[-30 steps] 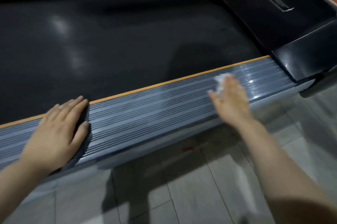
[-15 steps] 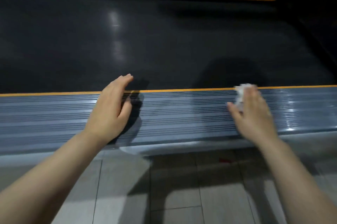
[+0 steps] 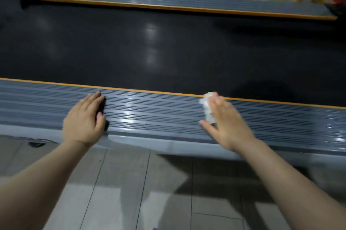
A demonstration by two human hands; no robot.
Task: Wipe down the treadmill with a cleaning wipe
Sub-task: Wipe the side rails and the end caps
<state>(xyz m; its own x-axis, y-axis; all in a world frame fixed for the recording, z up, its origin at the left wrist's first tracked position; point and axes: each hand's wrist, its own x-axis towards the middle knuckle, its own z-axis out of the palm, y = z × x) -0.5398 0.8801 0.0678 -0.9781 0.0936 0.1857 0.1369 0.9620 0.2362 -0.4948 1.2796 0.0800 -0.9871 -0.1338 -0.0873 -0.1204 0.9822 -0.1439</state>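
The treadmill's near side rail (image 3: 159,115) (grey, ribbed, orange-edged) is bearing the left hand (image 3: 84,123), lying flat, and the right hand (image 3: 226,125), pressing a white wipe (image 3: 206,104). The black belt (image 3: 149,51) is lying beyond. Grey floor tiles (image 3: 140,192) are running nearest.

Left hand (image 3: 84,121) flat on the ribbed grey side rail (image 3: 159,115) mid-frame, right hand (image 3: 226,123) pressing a crumpled white wipe (image 3: 206,105) onto it.

bare ribbed side rail (image 3: 149,115) between hands, open black belt (image 3: 168,48) beyond
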